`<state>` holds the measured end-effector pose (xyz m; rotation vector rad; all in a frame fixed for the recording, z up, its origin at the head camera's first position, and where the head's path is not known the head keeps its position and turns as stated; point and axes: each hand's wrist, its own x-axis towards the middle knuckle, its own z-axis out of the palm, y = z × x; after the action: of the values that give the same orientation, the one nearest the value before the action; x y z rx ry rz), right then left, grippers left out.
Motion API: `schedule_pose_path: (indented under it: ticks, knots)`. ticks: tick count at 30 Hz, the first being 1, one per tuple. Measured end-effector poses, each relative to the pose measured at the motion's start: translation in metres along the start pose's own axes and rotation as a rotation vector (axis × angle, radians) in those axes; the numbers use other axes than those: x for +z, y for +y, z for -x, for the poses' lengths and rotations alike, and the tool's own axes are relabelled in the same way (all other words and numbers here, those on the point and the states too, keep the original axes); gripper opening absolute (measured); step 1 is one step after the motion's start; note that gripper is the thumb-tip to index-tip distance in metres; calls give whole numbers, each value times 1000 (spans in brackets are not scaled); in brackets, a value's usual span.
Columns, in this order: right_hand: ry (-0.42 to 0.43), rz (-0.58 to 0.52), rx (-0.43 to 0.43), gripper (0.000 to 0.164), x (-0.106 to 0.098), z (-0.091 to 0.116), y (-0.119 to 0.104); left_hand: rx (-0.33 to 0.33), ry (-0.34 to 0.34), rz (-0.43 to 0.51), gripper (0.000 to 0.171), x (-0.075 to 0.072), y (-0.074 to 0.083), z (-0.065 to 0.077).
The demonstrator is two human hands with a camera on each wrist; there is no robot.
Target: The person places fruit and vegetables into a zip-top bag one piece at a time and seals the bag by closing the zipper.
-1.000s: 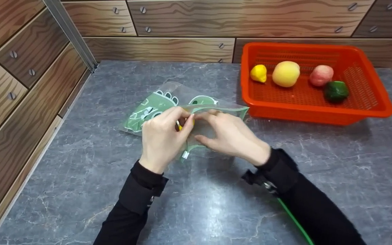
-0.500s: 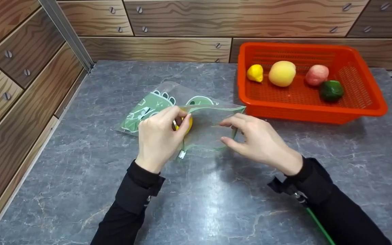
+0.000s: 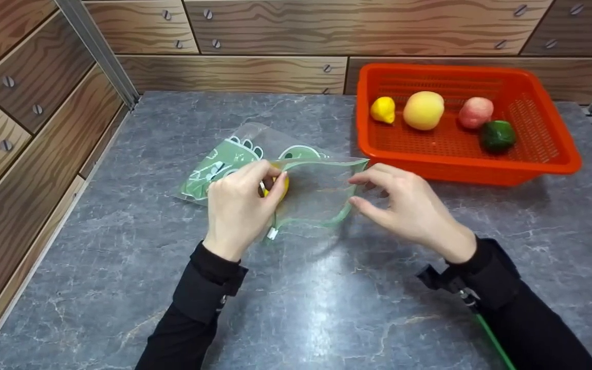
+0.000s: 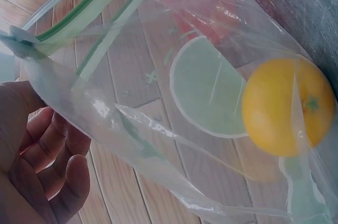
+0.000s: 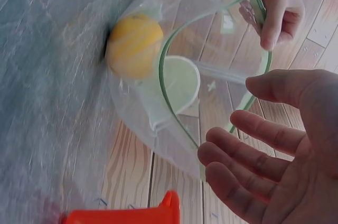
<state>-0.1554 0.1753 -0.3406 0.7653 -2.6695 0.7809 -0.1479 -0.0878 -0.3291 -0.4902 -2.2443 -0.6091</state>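
Note:
A clear zip bag (image 3: pixel 321 198) with green printing lies on the grey table, its green-edged mouth spread toward the right. Inside it sits an orange (image 4: pixel 280 108), partly hidden in the head view behind my left hand (image 3: pixel 242 205). That hand pinches the bag's rim between thumb and fingers. A white zip slider (image 3: pixel 273 233) hangs at the near end of the mouth. My right hand (image 3: pixel 414 208) is beside the mouth's right edge, thumb and fingers spread and holding nothing; whether the fingertips touch the plastic, I cannot tell.
At the back right stands a red basket (image 3: pixel 468 167). In it are a yellow lemon (image 3: pixel 383 110), a large pale-yellow fruit (image 3: pixel 423 110), a pinkish fruit (image 3: pixel 476 112) and a dark green one (image 3: pixel 498 136). Wood-patterned walls (image 3: pixel 270 28) bound the table's back and left.
My right hand has drawn away rightward from my left hand to the bag's right edge, and the mouth now gapes wider. The left hand keeps its pinch in about the same place.

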Motion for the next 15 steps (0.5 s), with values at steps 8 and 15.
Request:
schedule_pose_path:
  ticks: [8,15]
  knots:
    - [45,-12,32,24,-13,3,18,1,-5,7,11,1,0,1]
    - [113,37,122,27,-35,8,45,6,-3,8,11,1,0,0]
